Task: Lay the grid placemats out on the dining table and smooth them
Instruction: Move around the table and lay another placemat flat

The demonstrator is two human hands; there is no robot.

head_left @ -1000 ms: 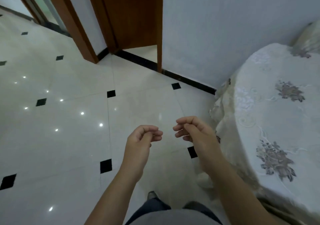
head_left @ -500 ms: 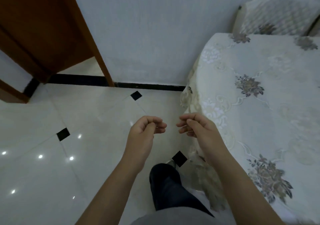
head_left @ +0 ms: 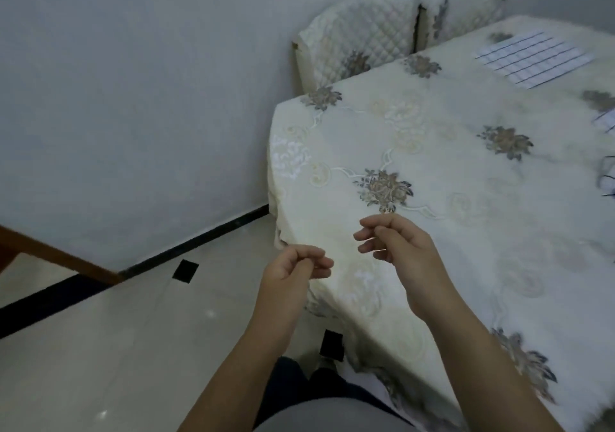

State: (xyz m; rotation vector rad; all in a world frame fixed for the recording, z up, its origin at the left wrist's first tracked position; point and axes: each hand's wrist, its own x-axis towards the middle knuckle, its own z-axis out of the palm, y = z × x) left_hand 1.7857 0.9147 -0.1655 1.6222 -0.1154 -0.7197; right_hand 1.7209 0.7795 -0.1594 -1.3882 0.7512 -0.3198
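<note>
The desk [head_left: 466, 265], draped in a cream tablecloth embroidered with grey-brown flowers [head_left: 432, 152], fills the view from 1 to 5 o'clock, with two cream quilted chair backs [head_left: 362, 42] at its far edge near 12. One white fabric placemat with a dark grid [head_left: 532, 58] lies flat on the desk at 1 o'clock, and a corner of a second grid placemat [head_left: 606, 119] shows at 3. Just below centre the left hand [head_left: 293, 275] and, at its 2 o'clock, the right hand [head_left: 399, 251] hover by the desk's near corner, fingers curled toward thumbs, holding nothing.
</note>
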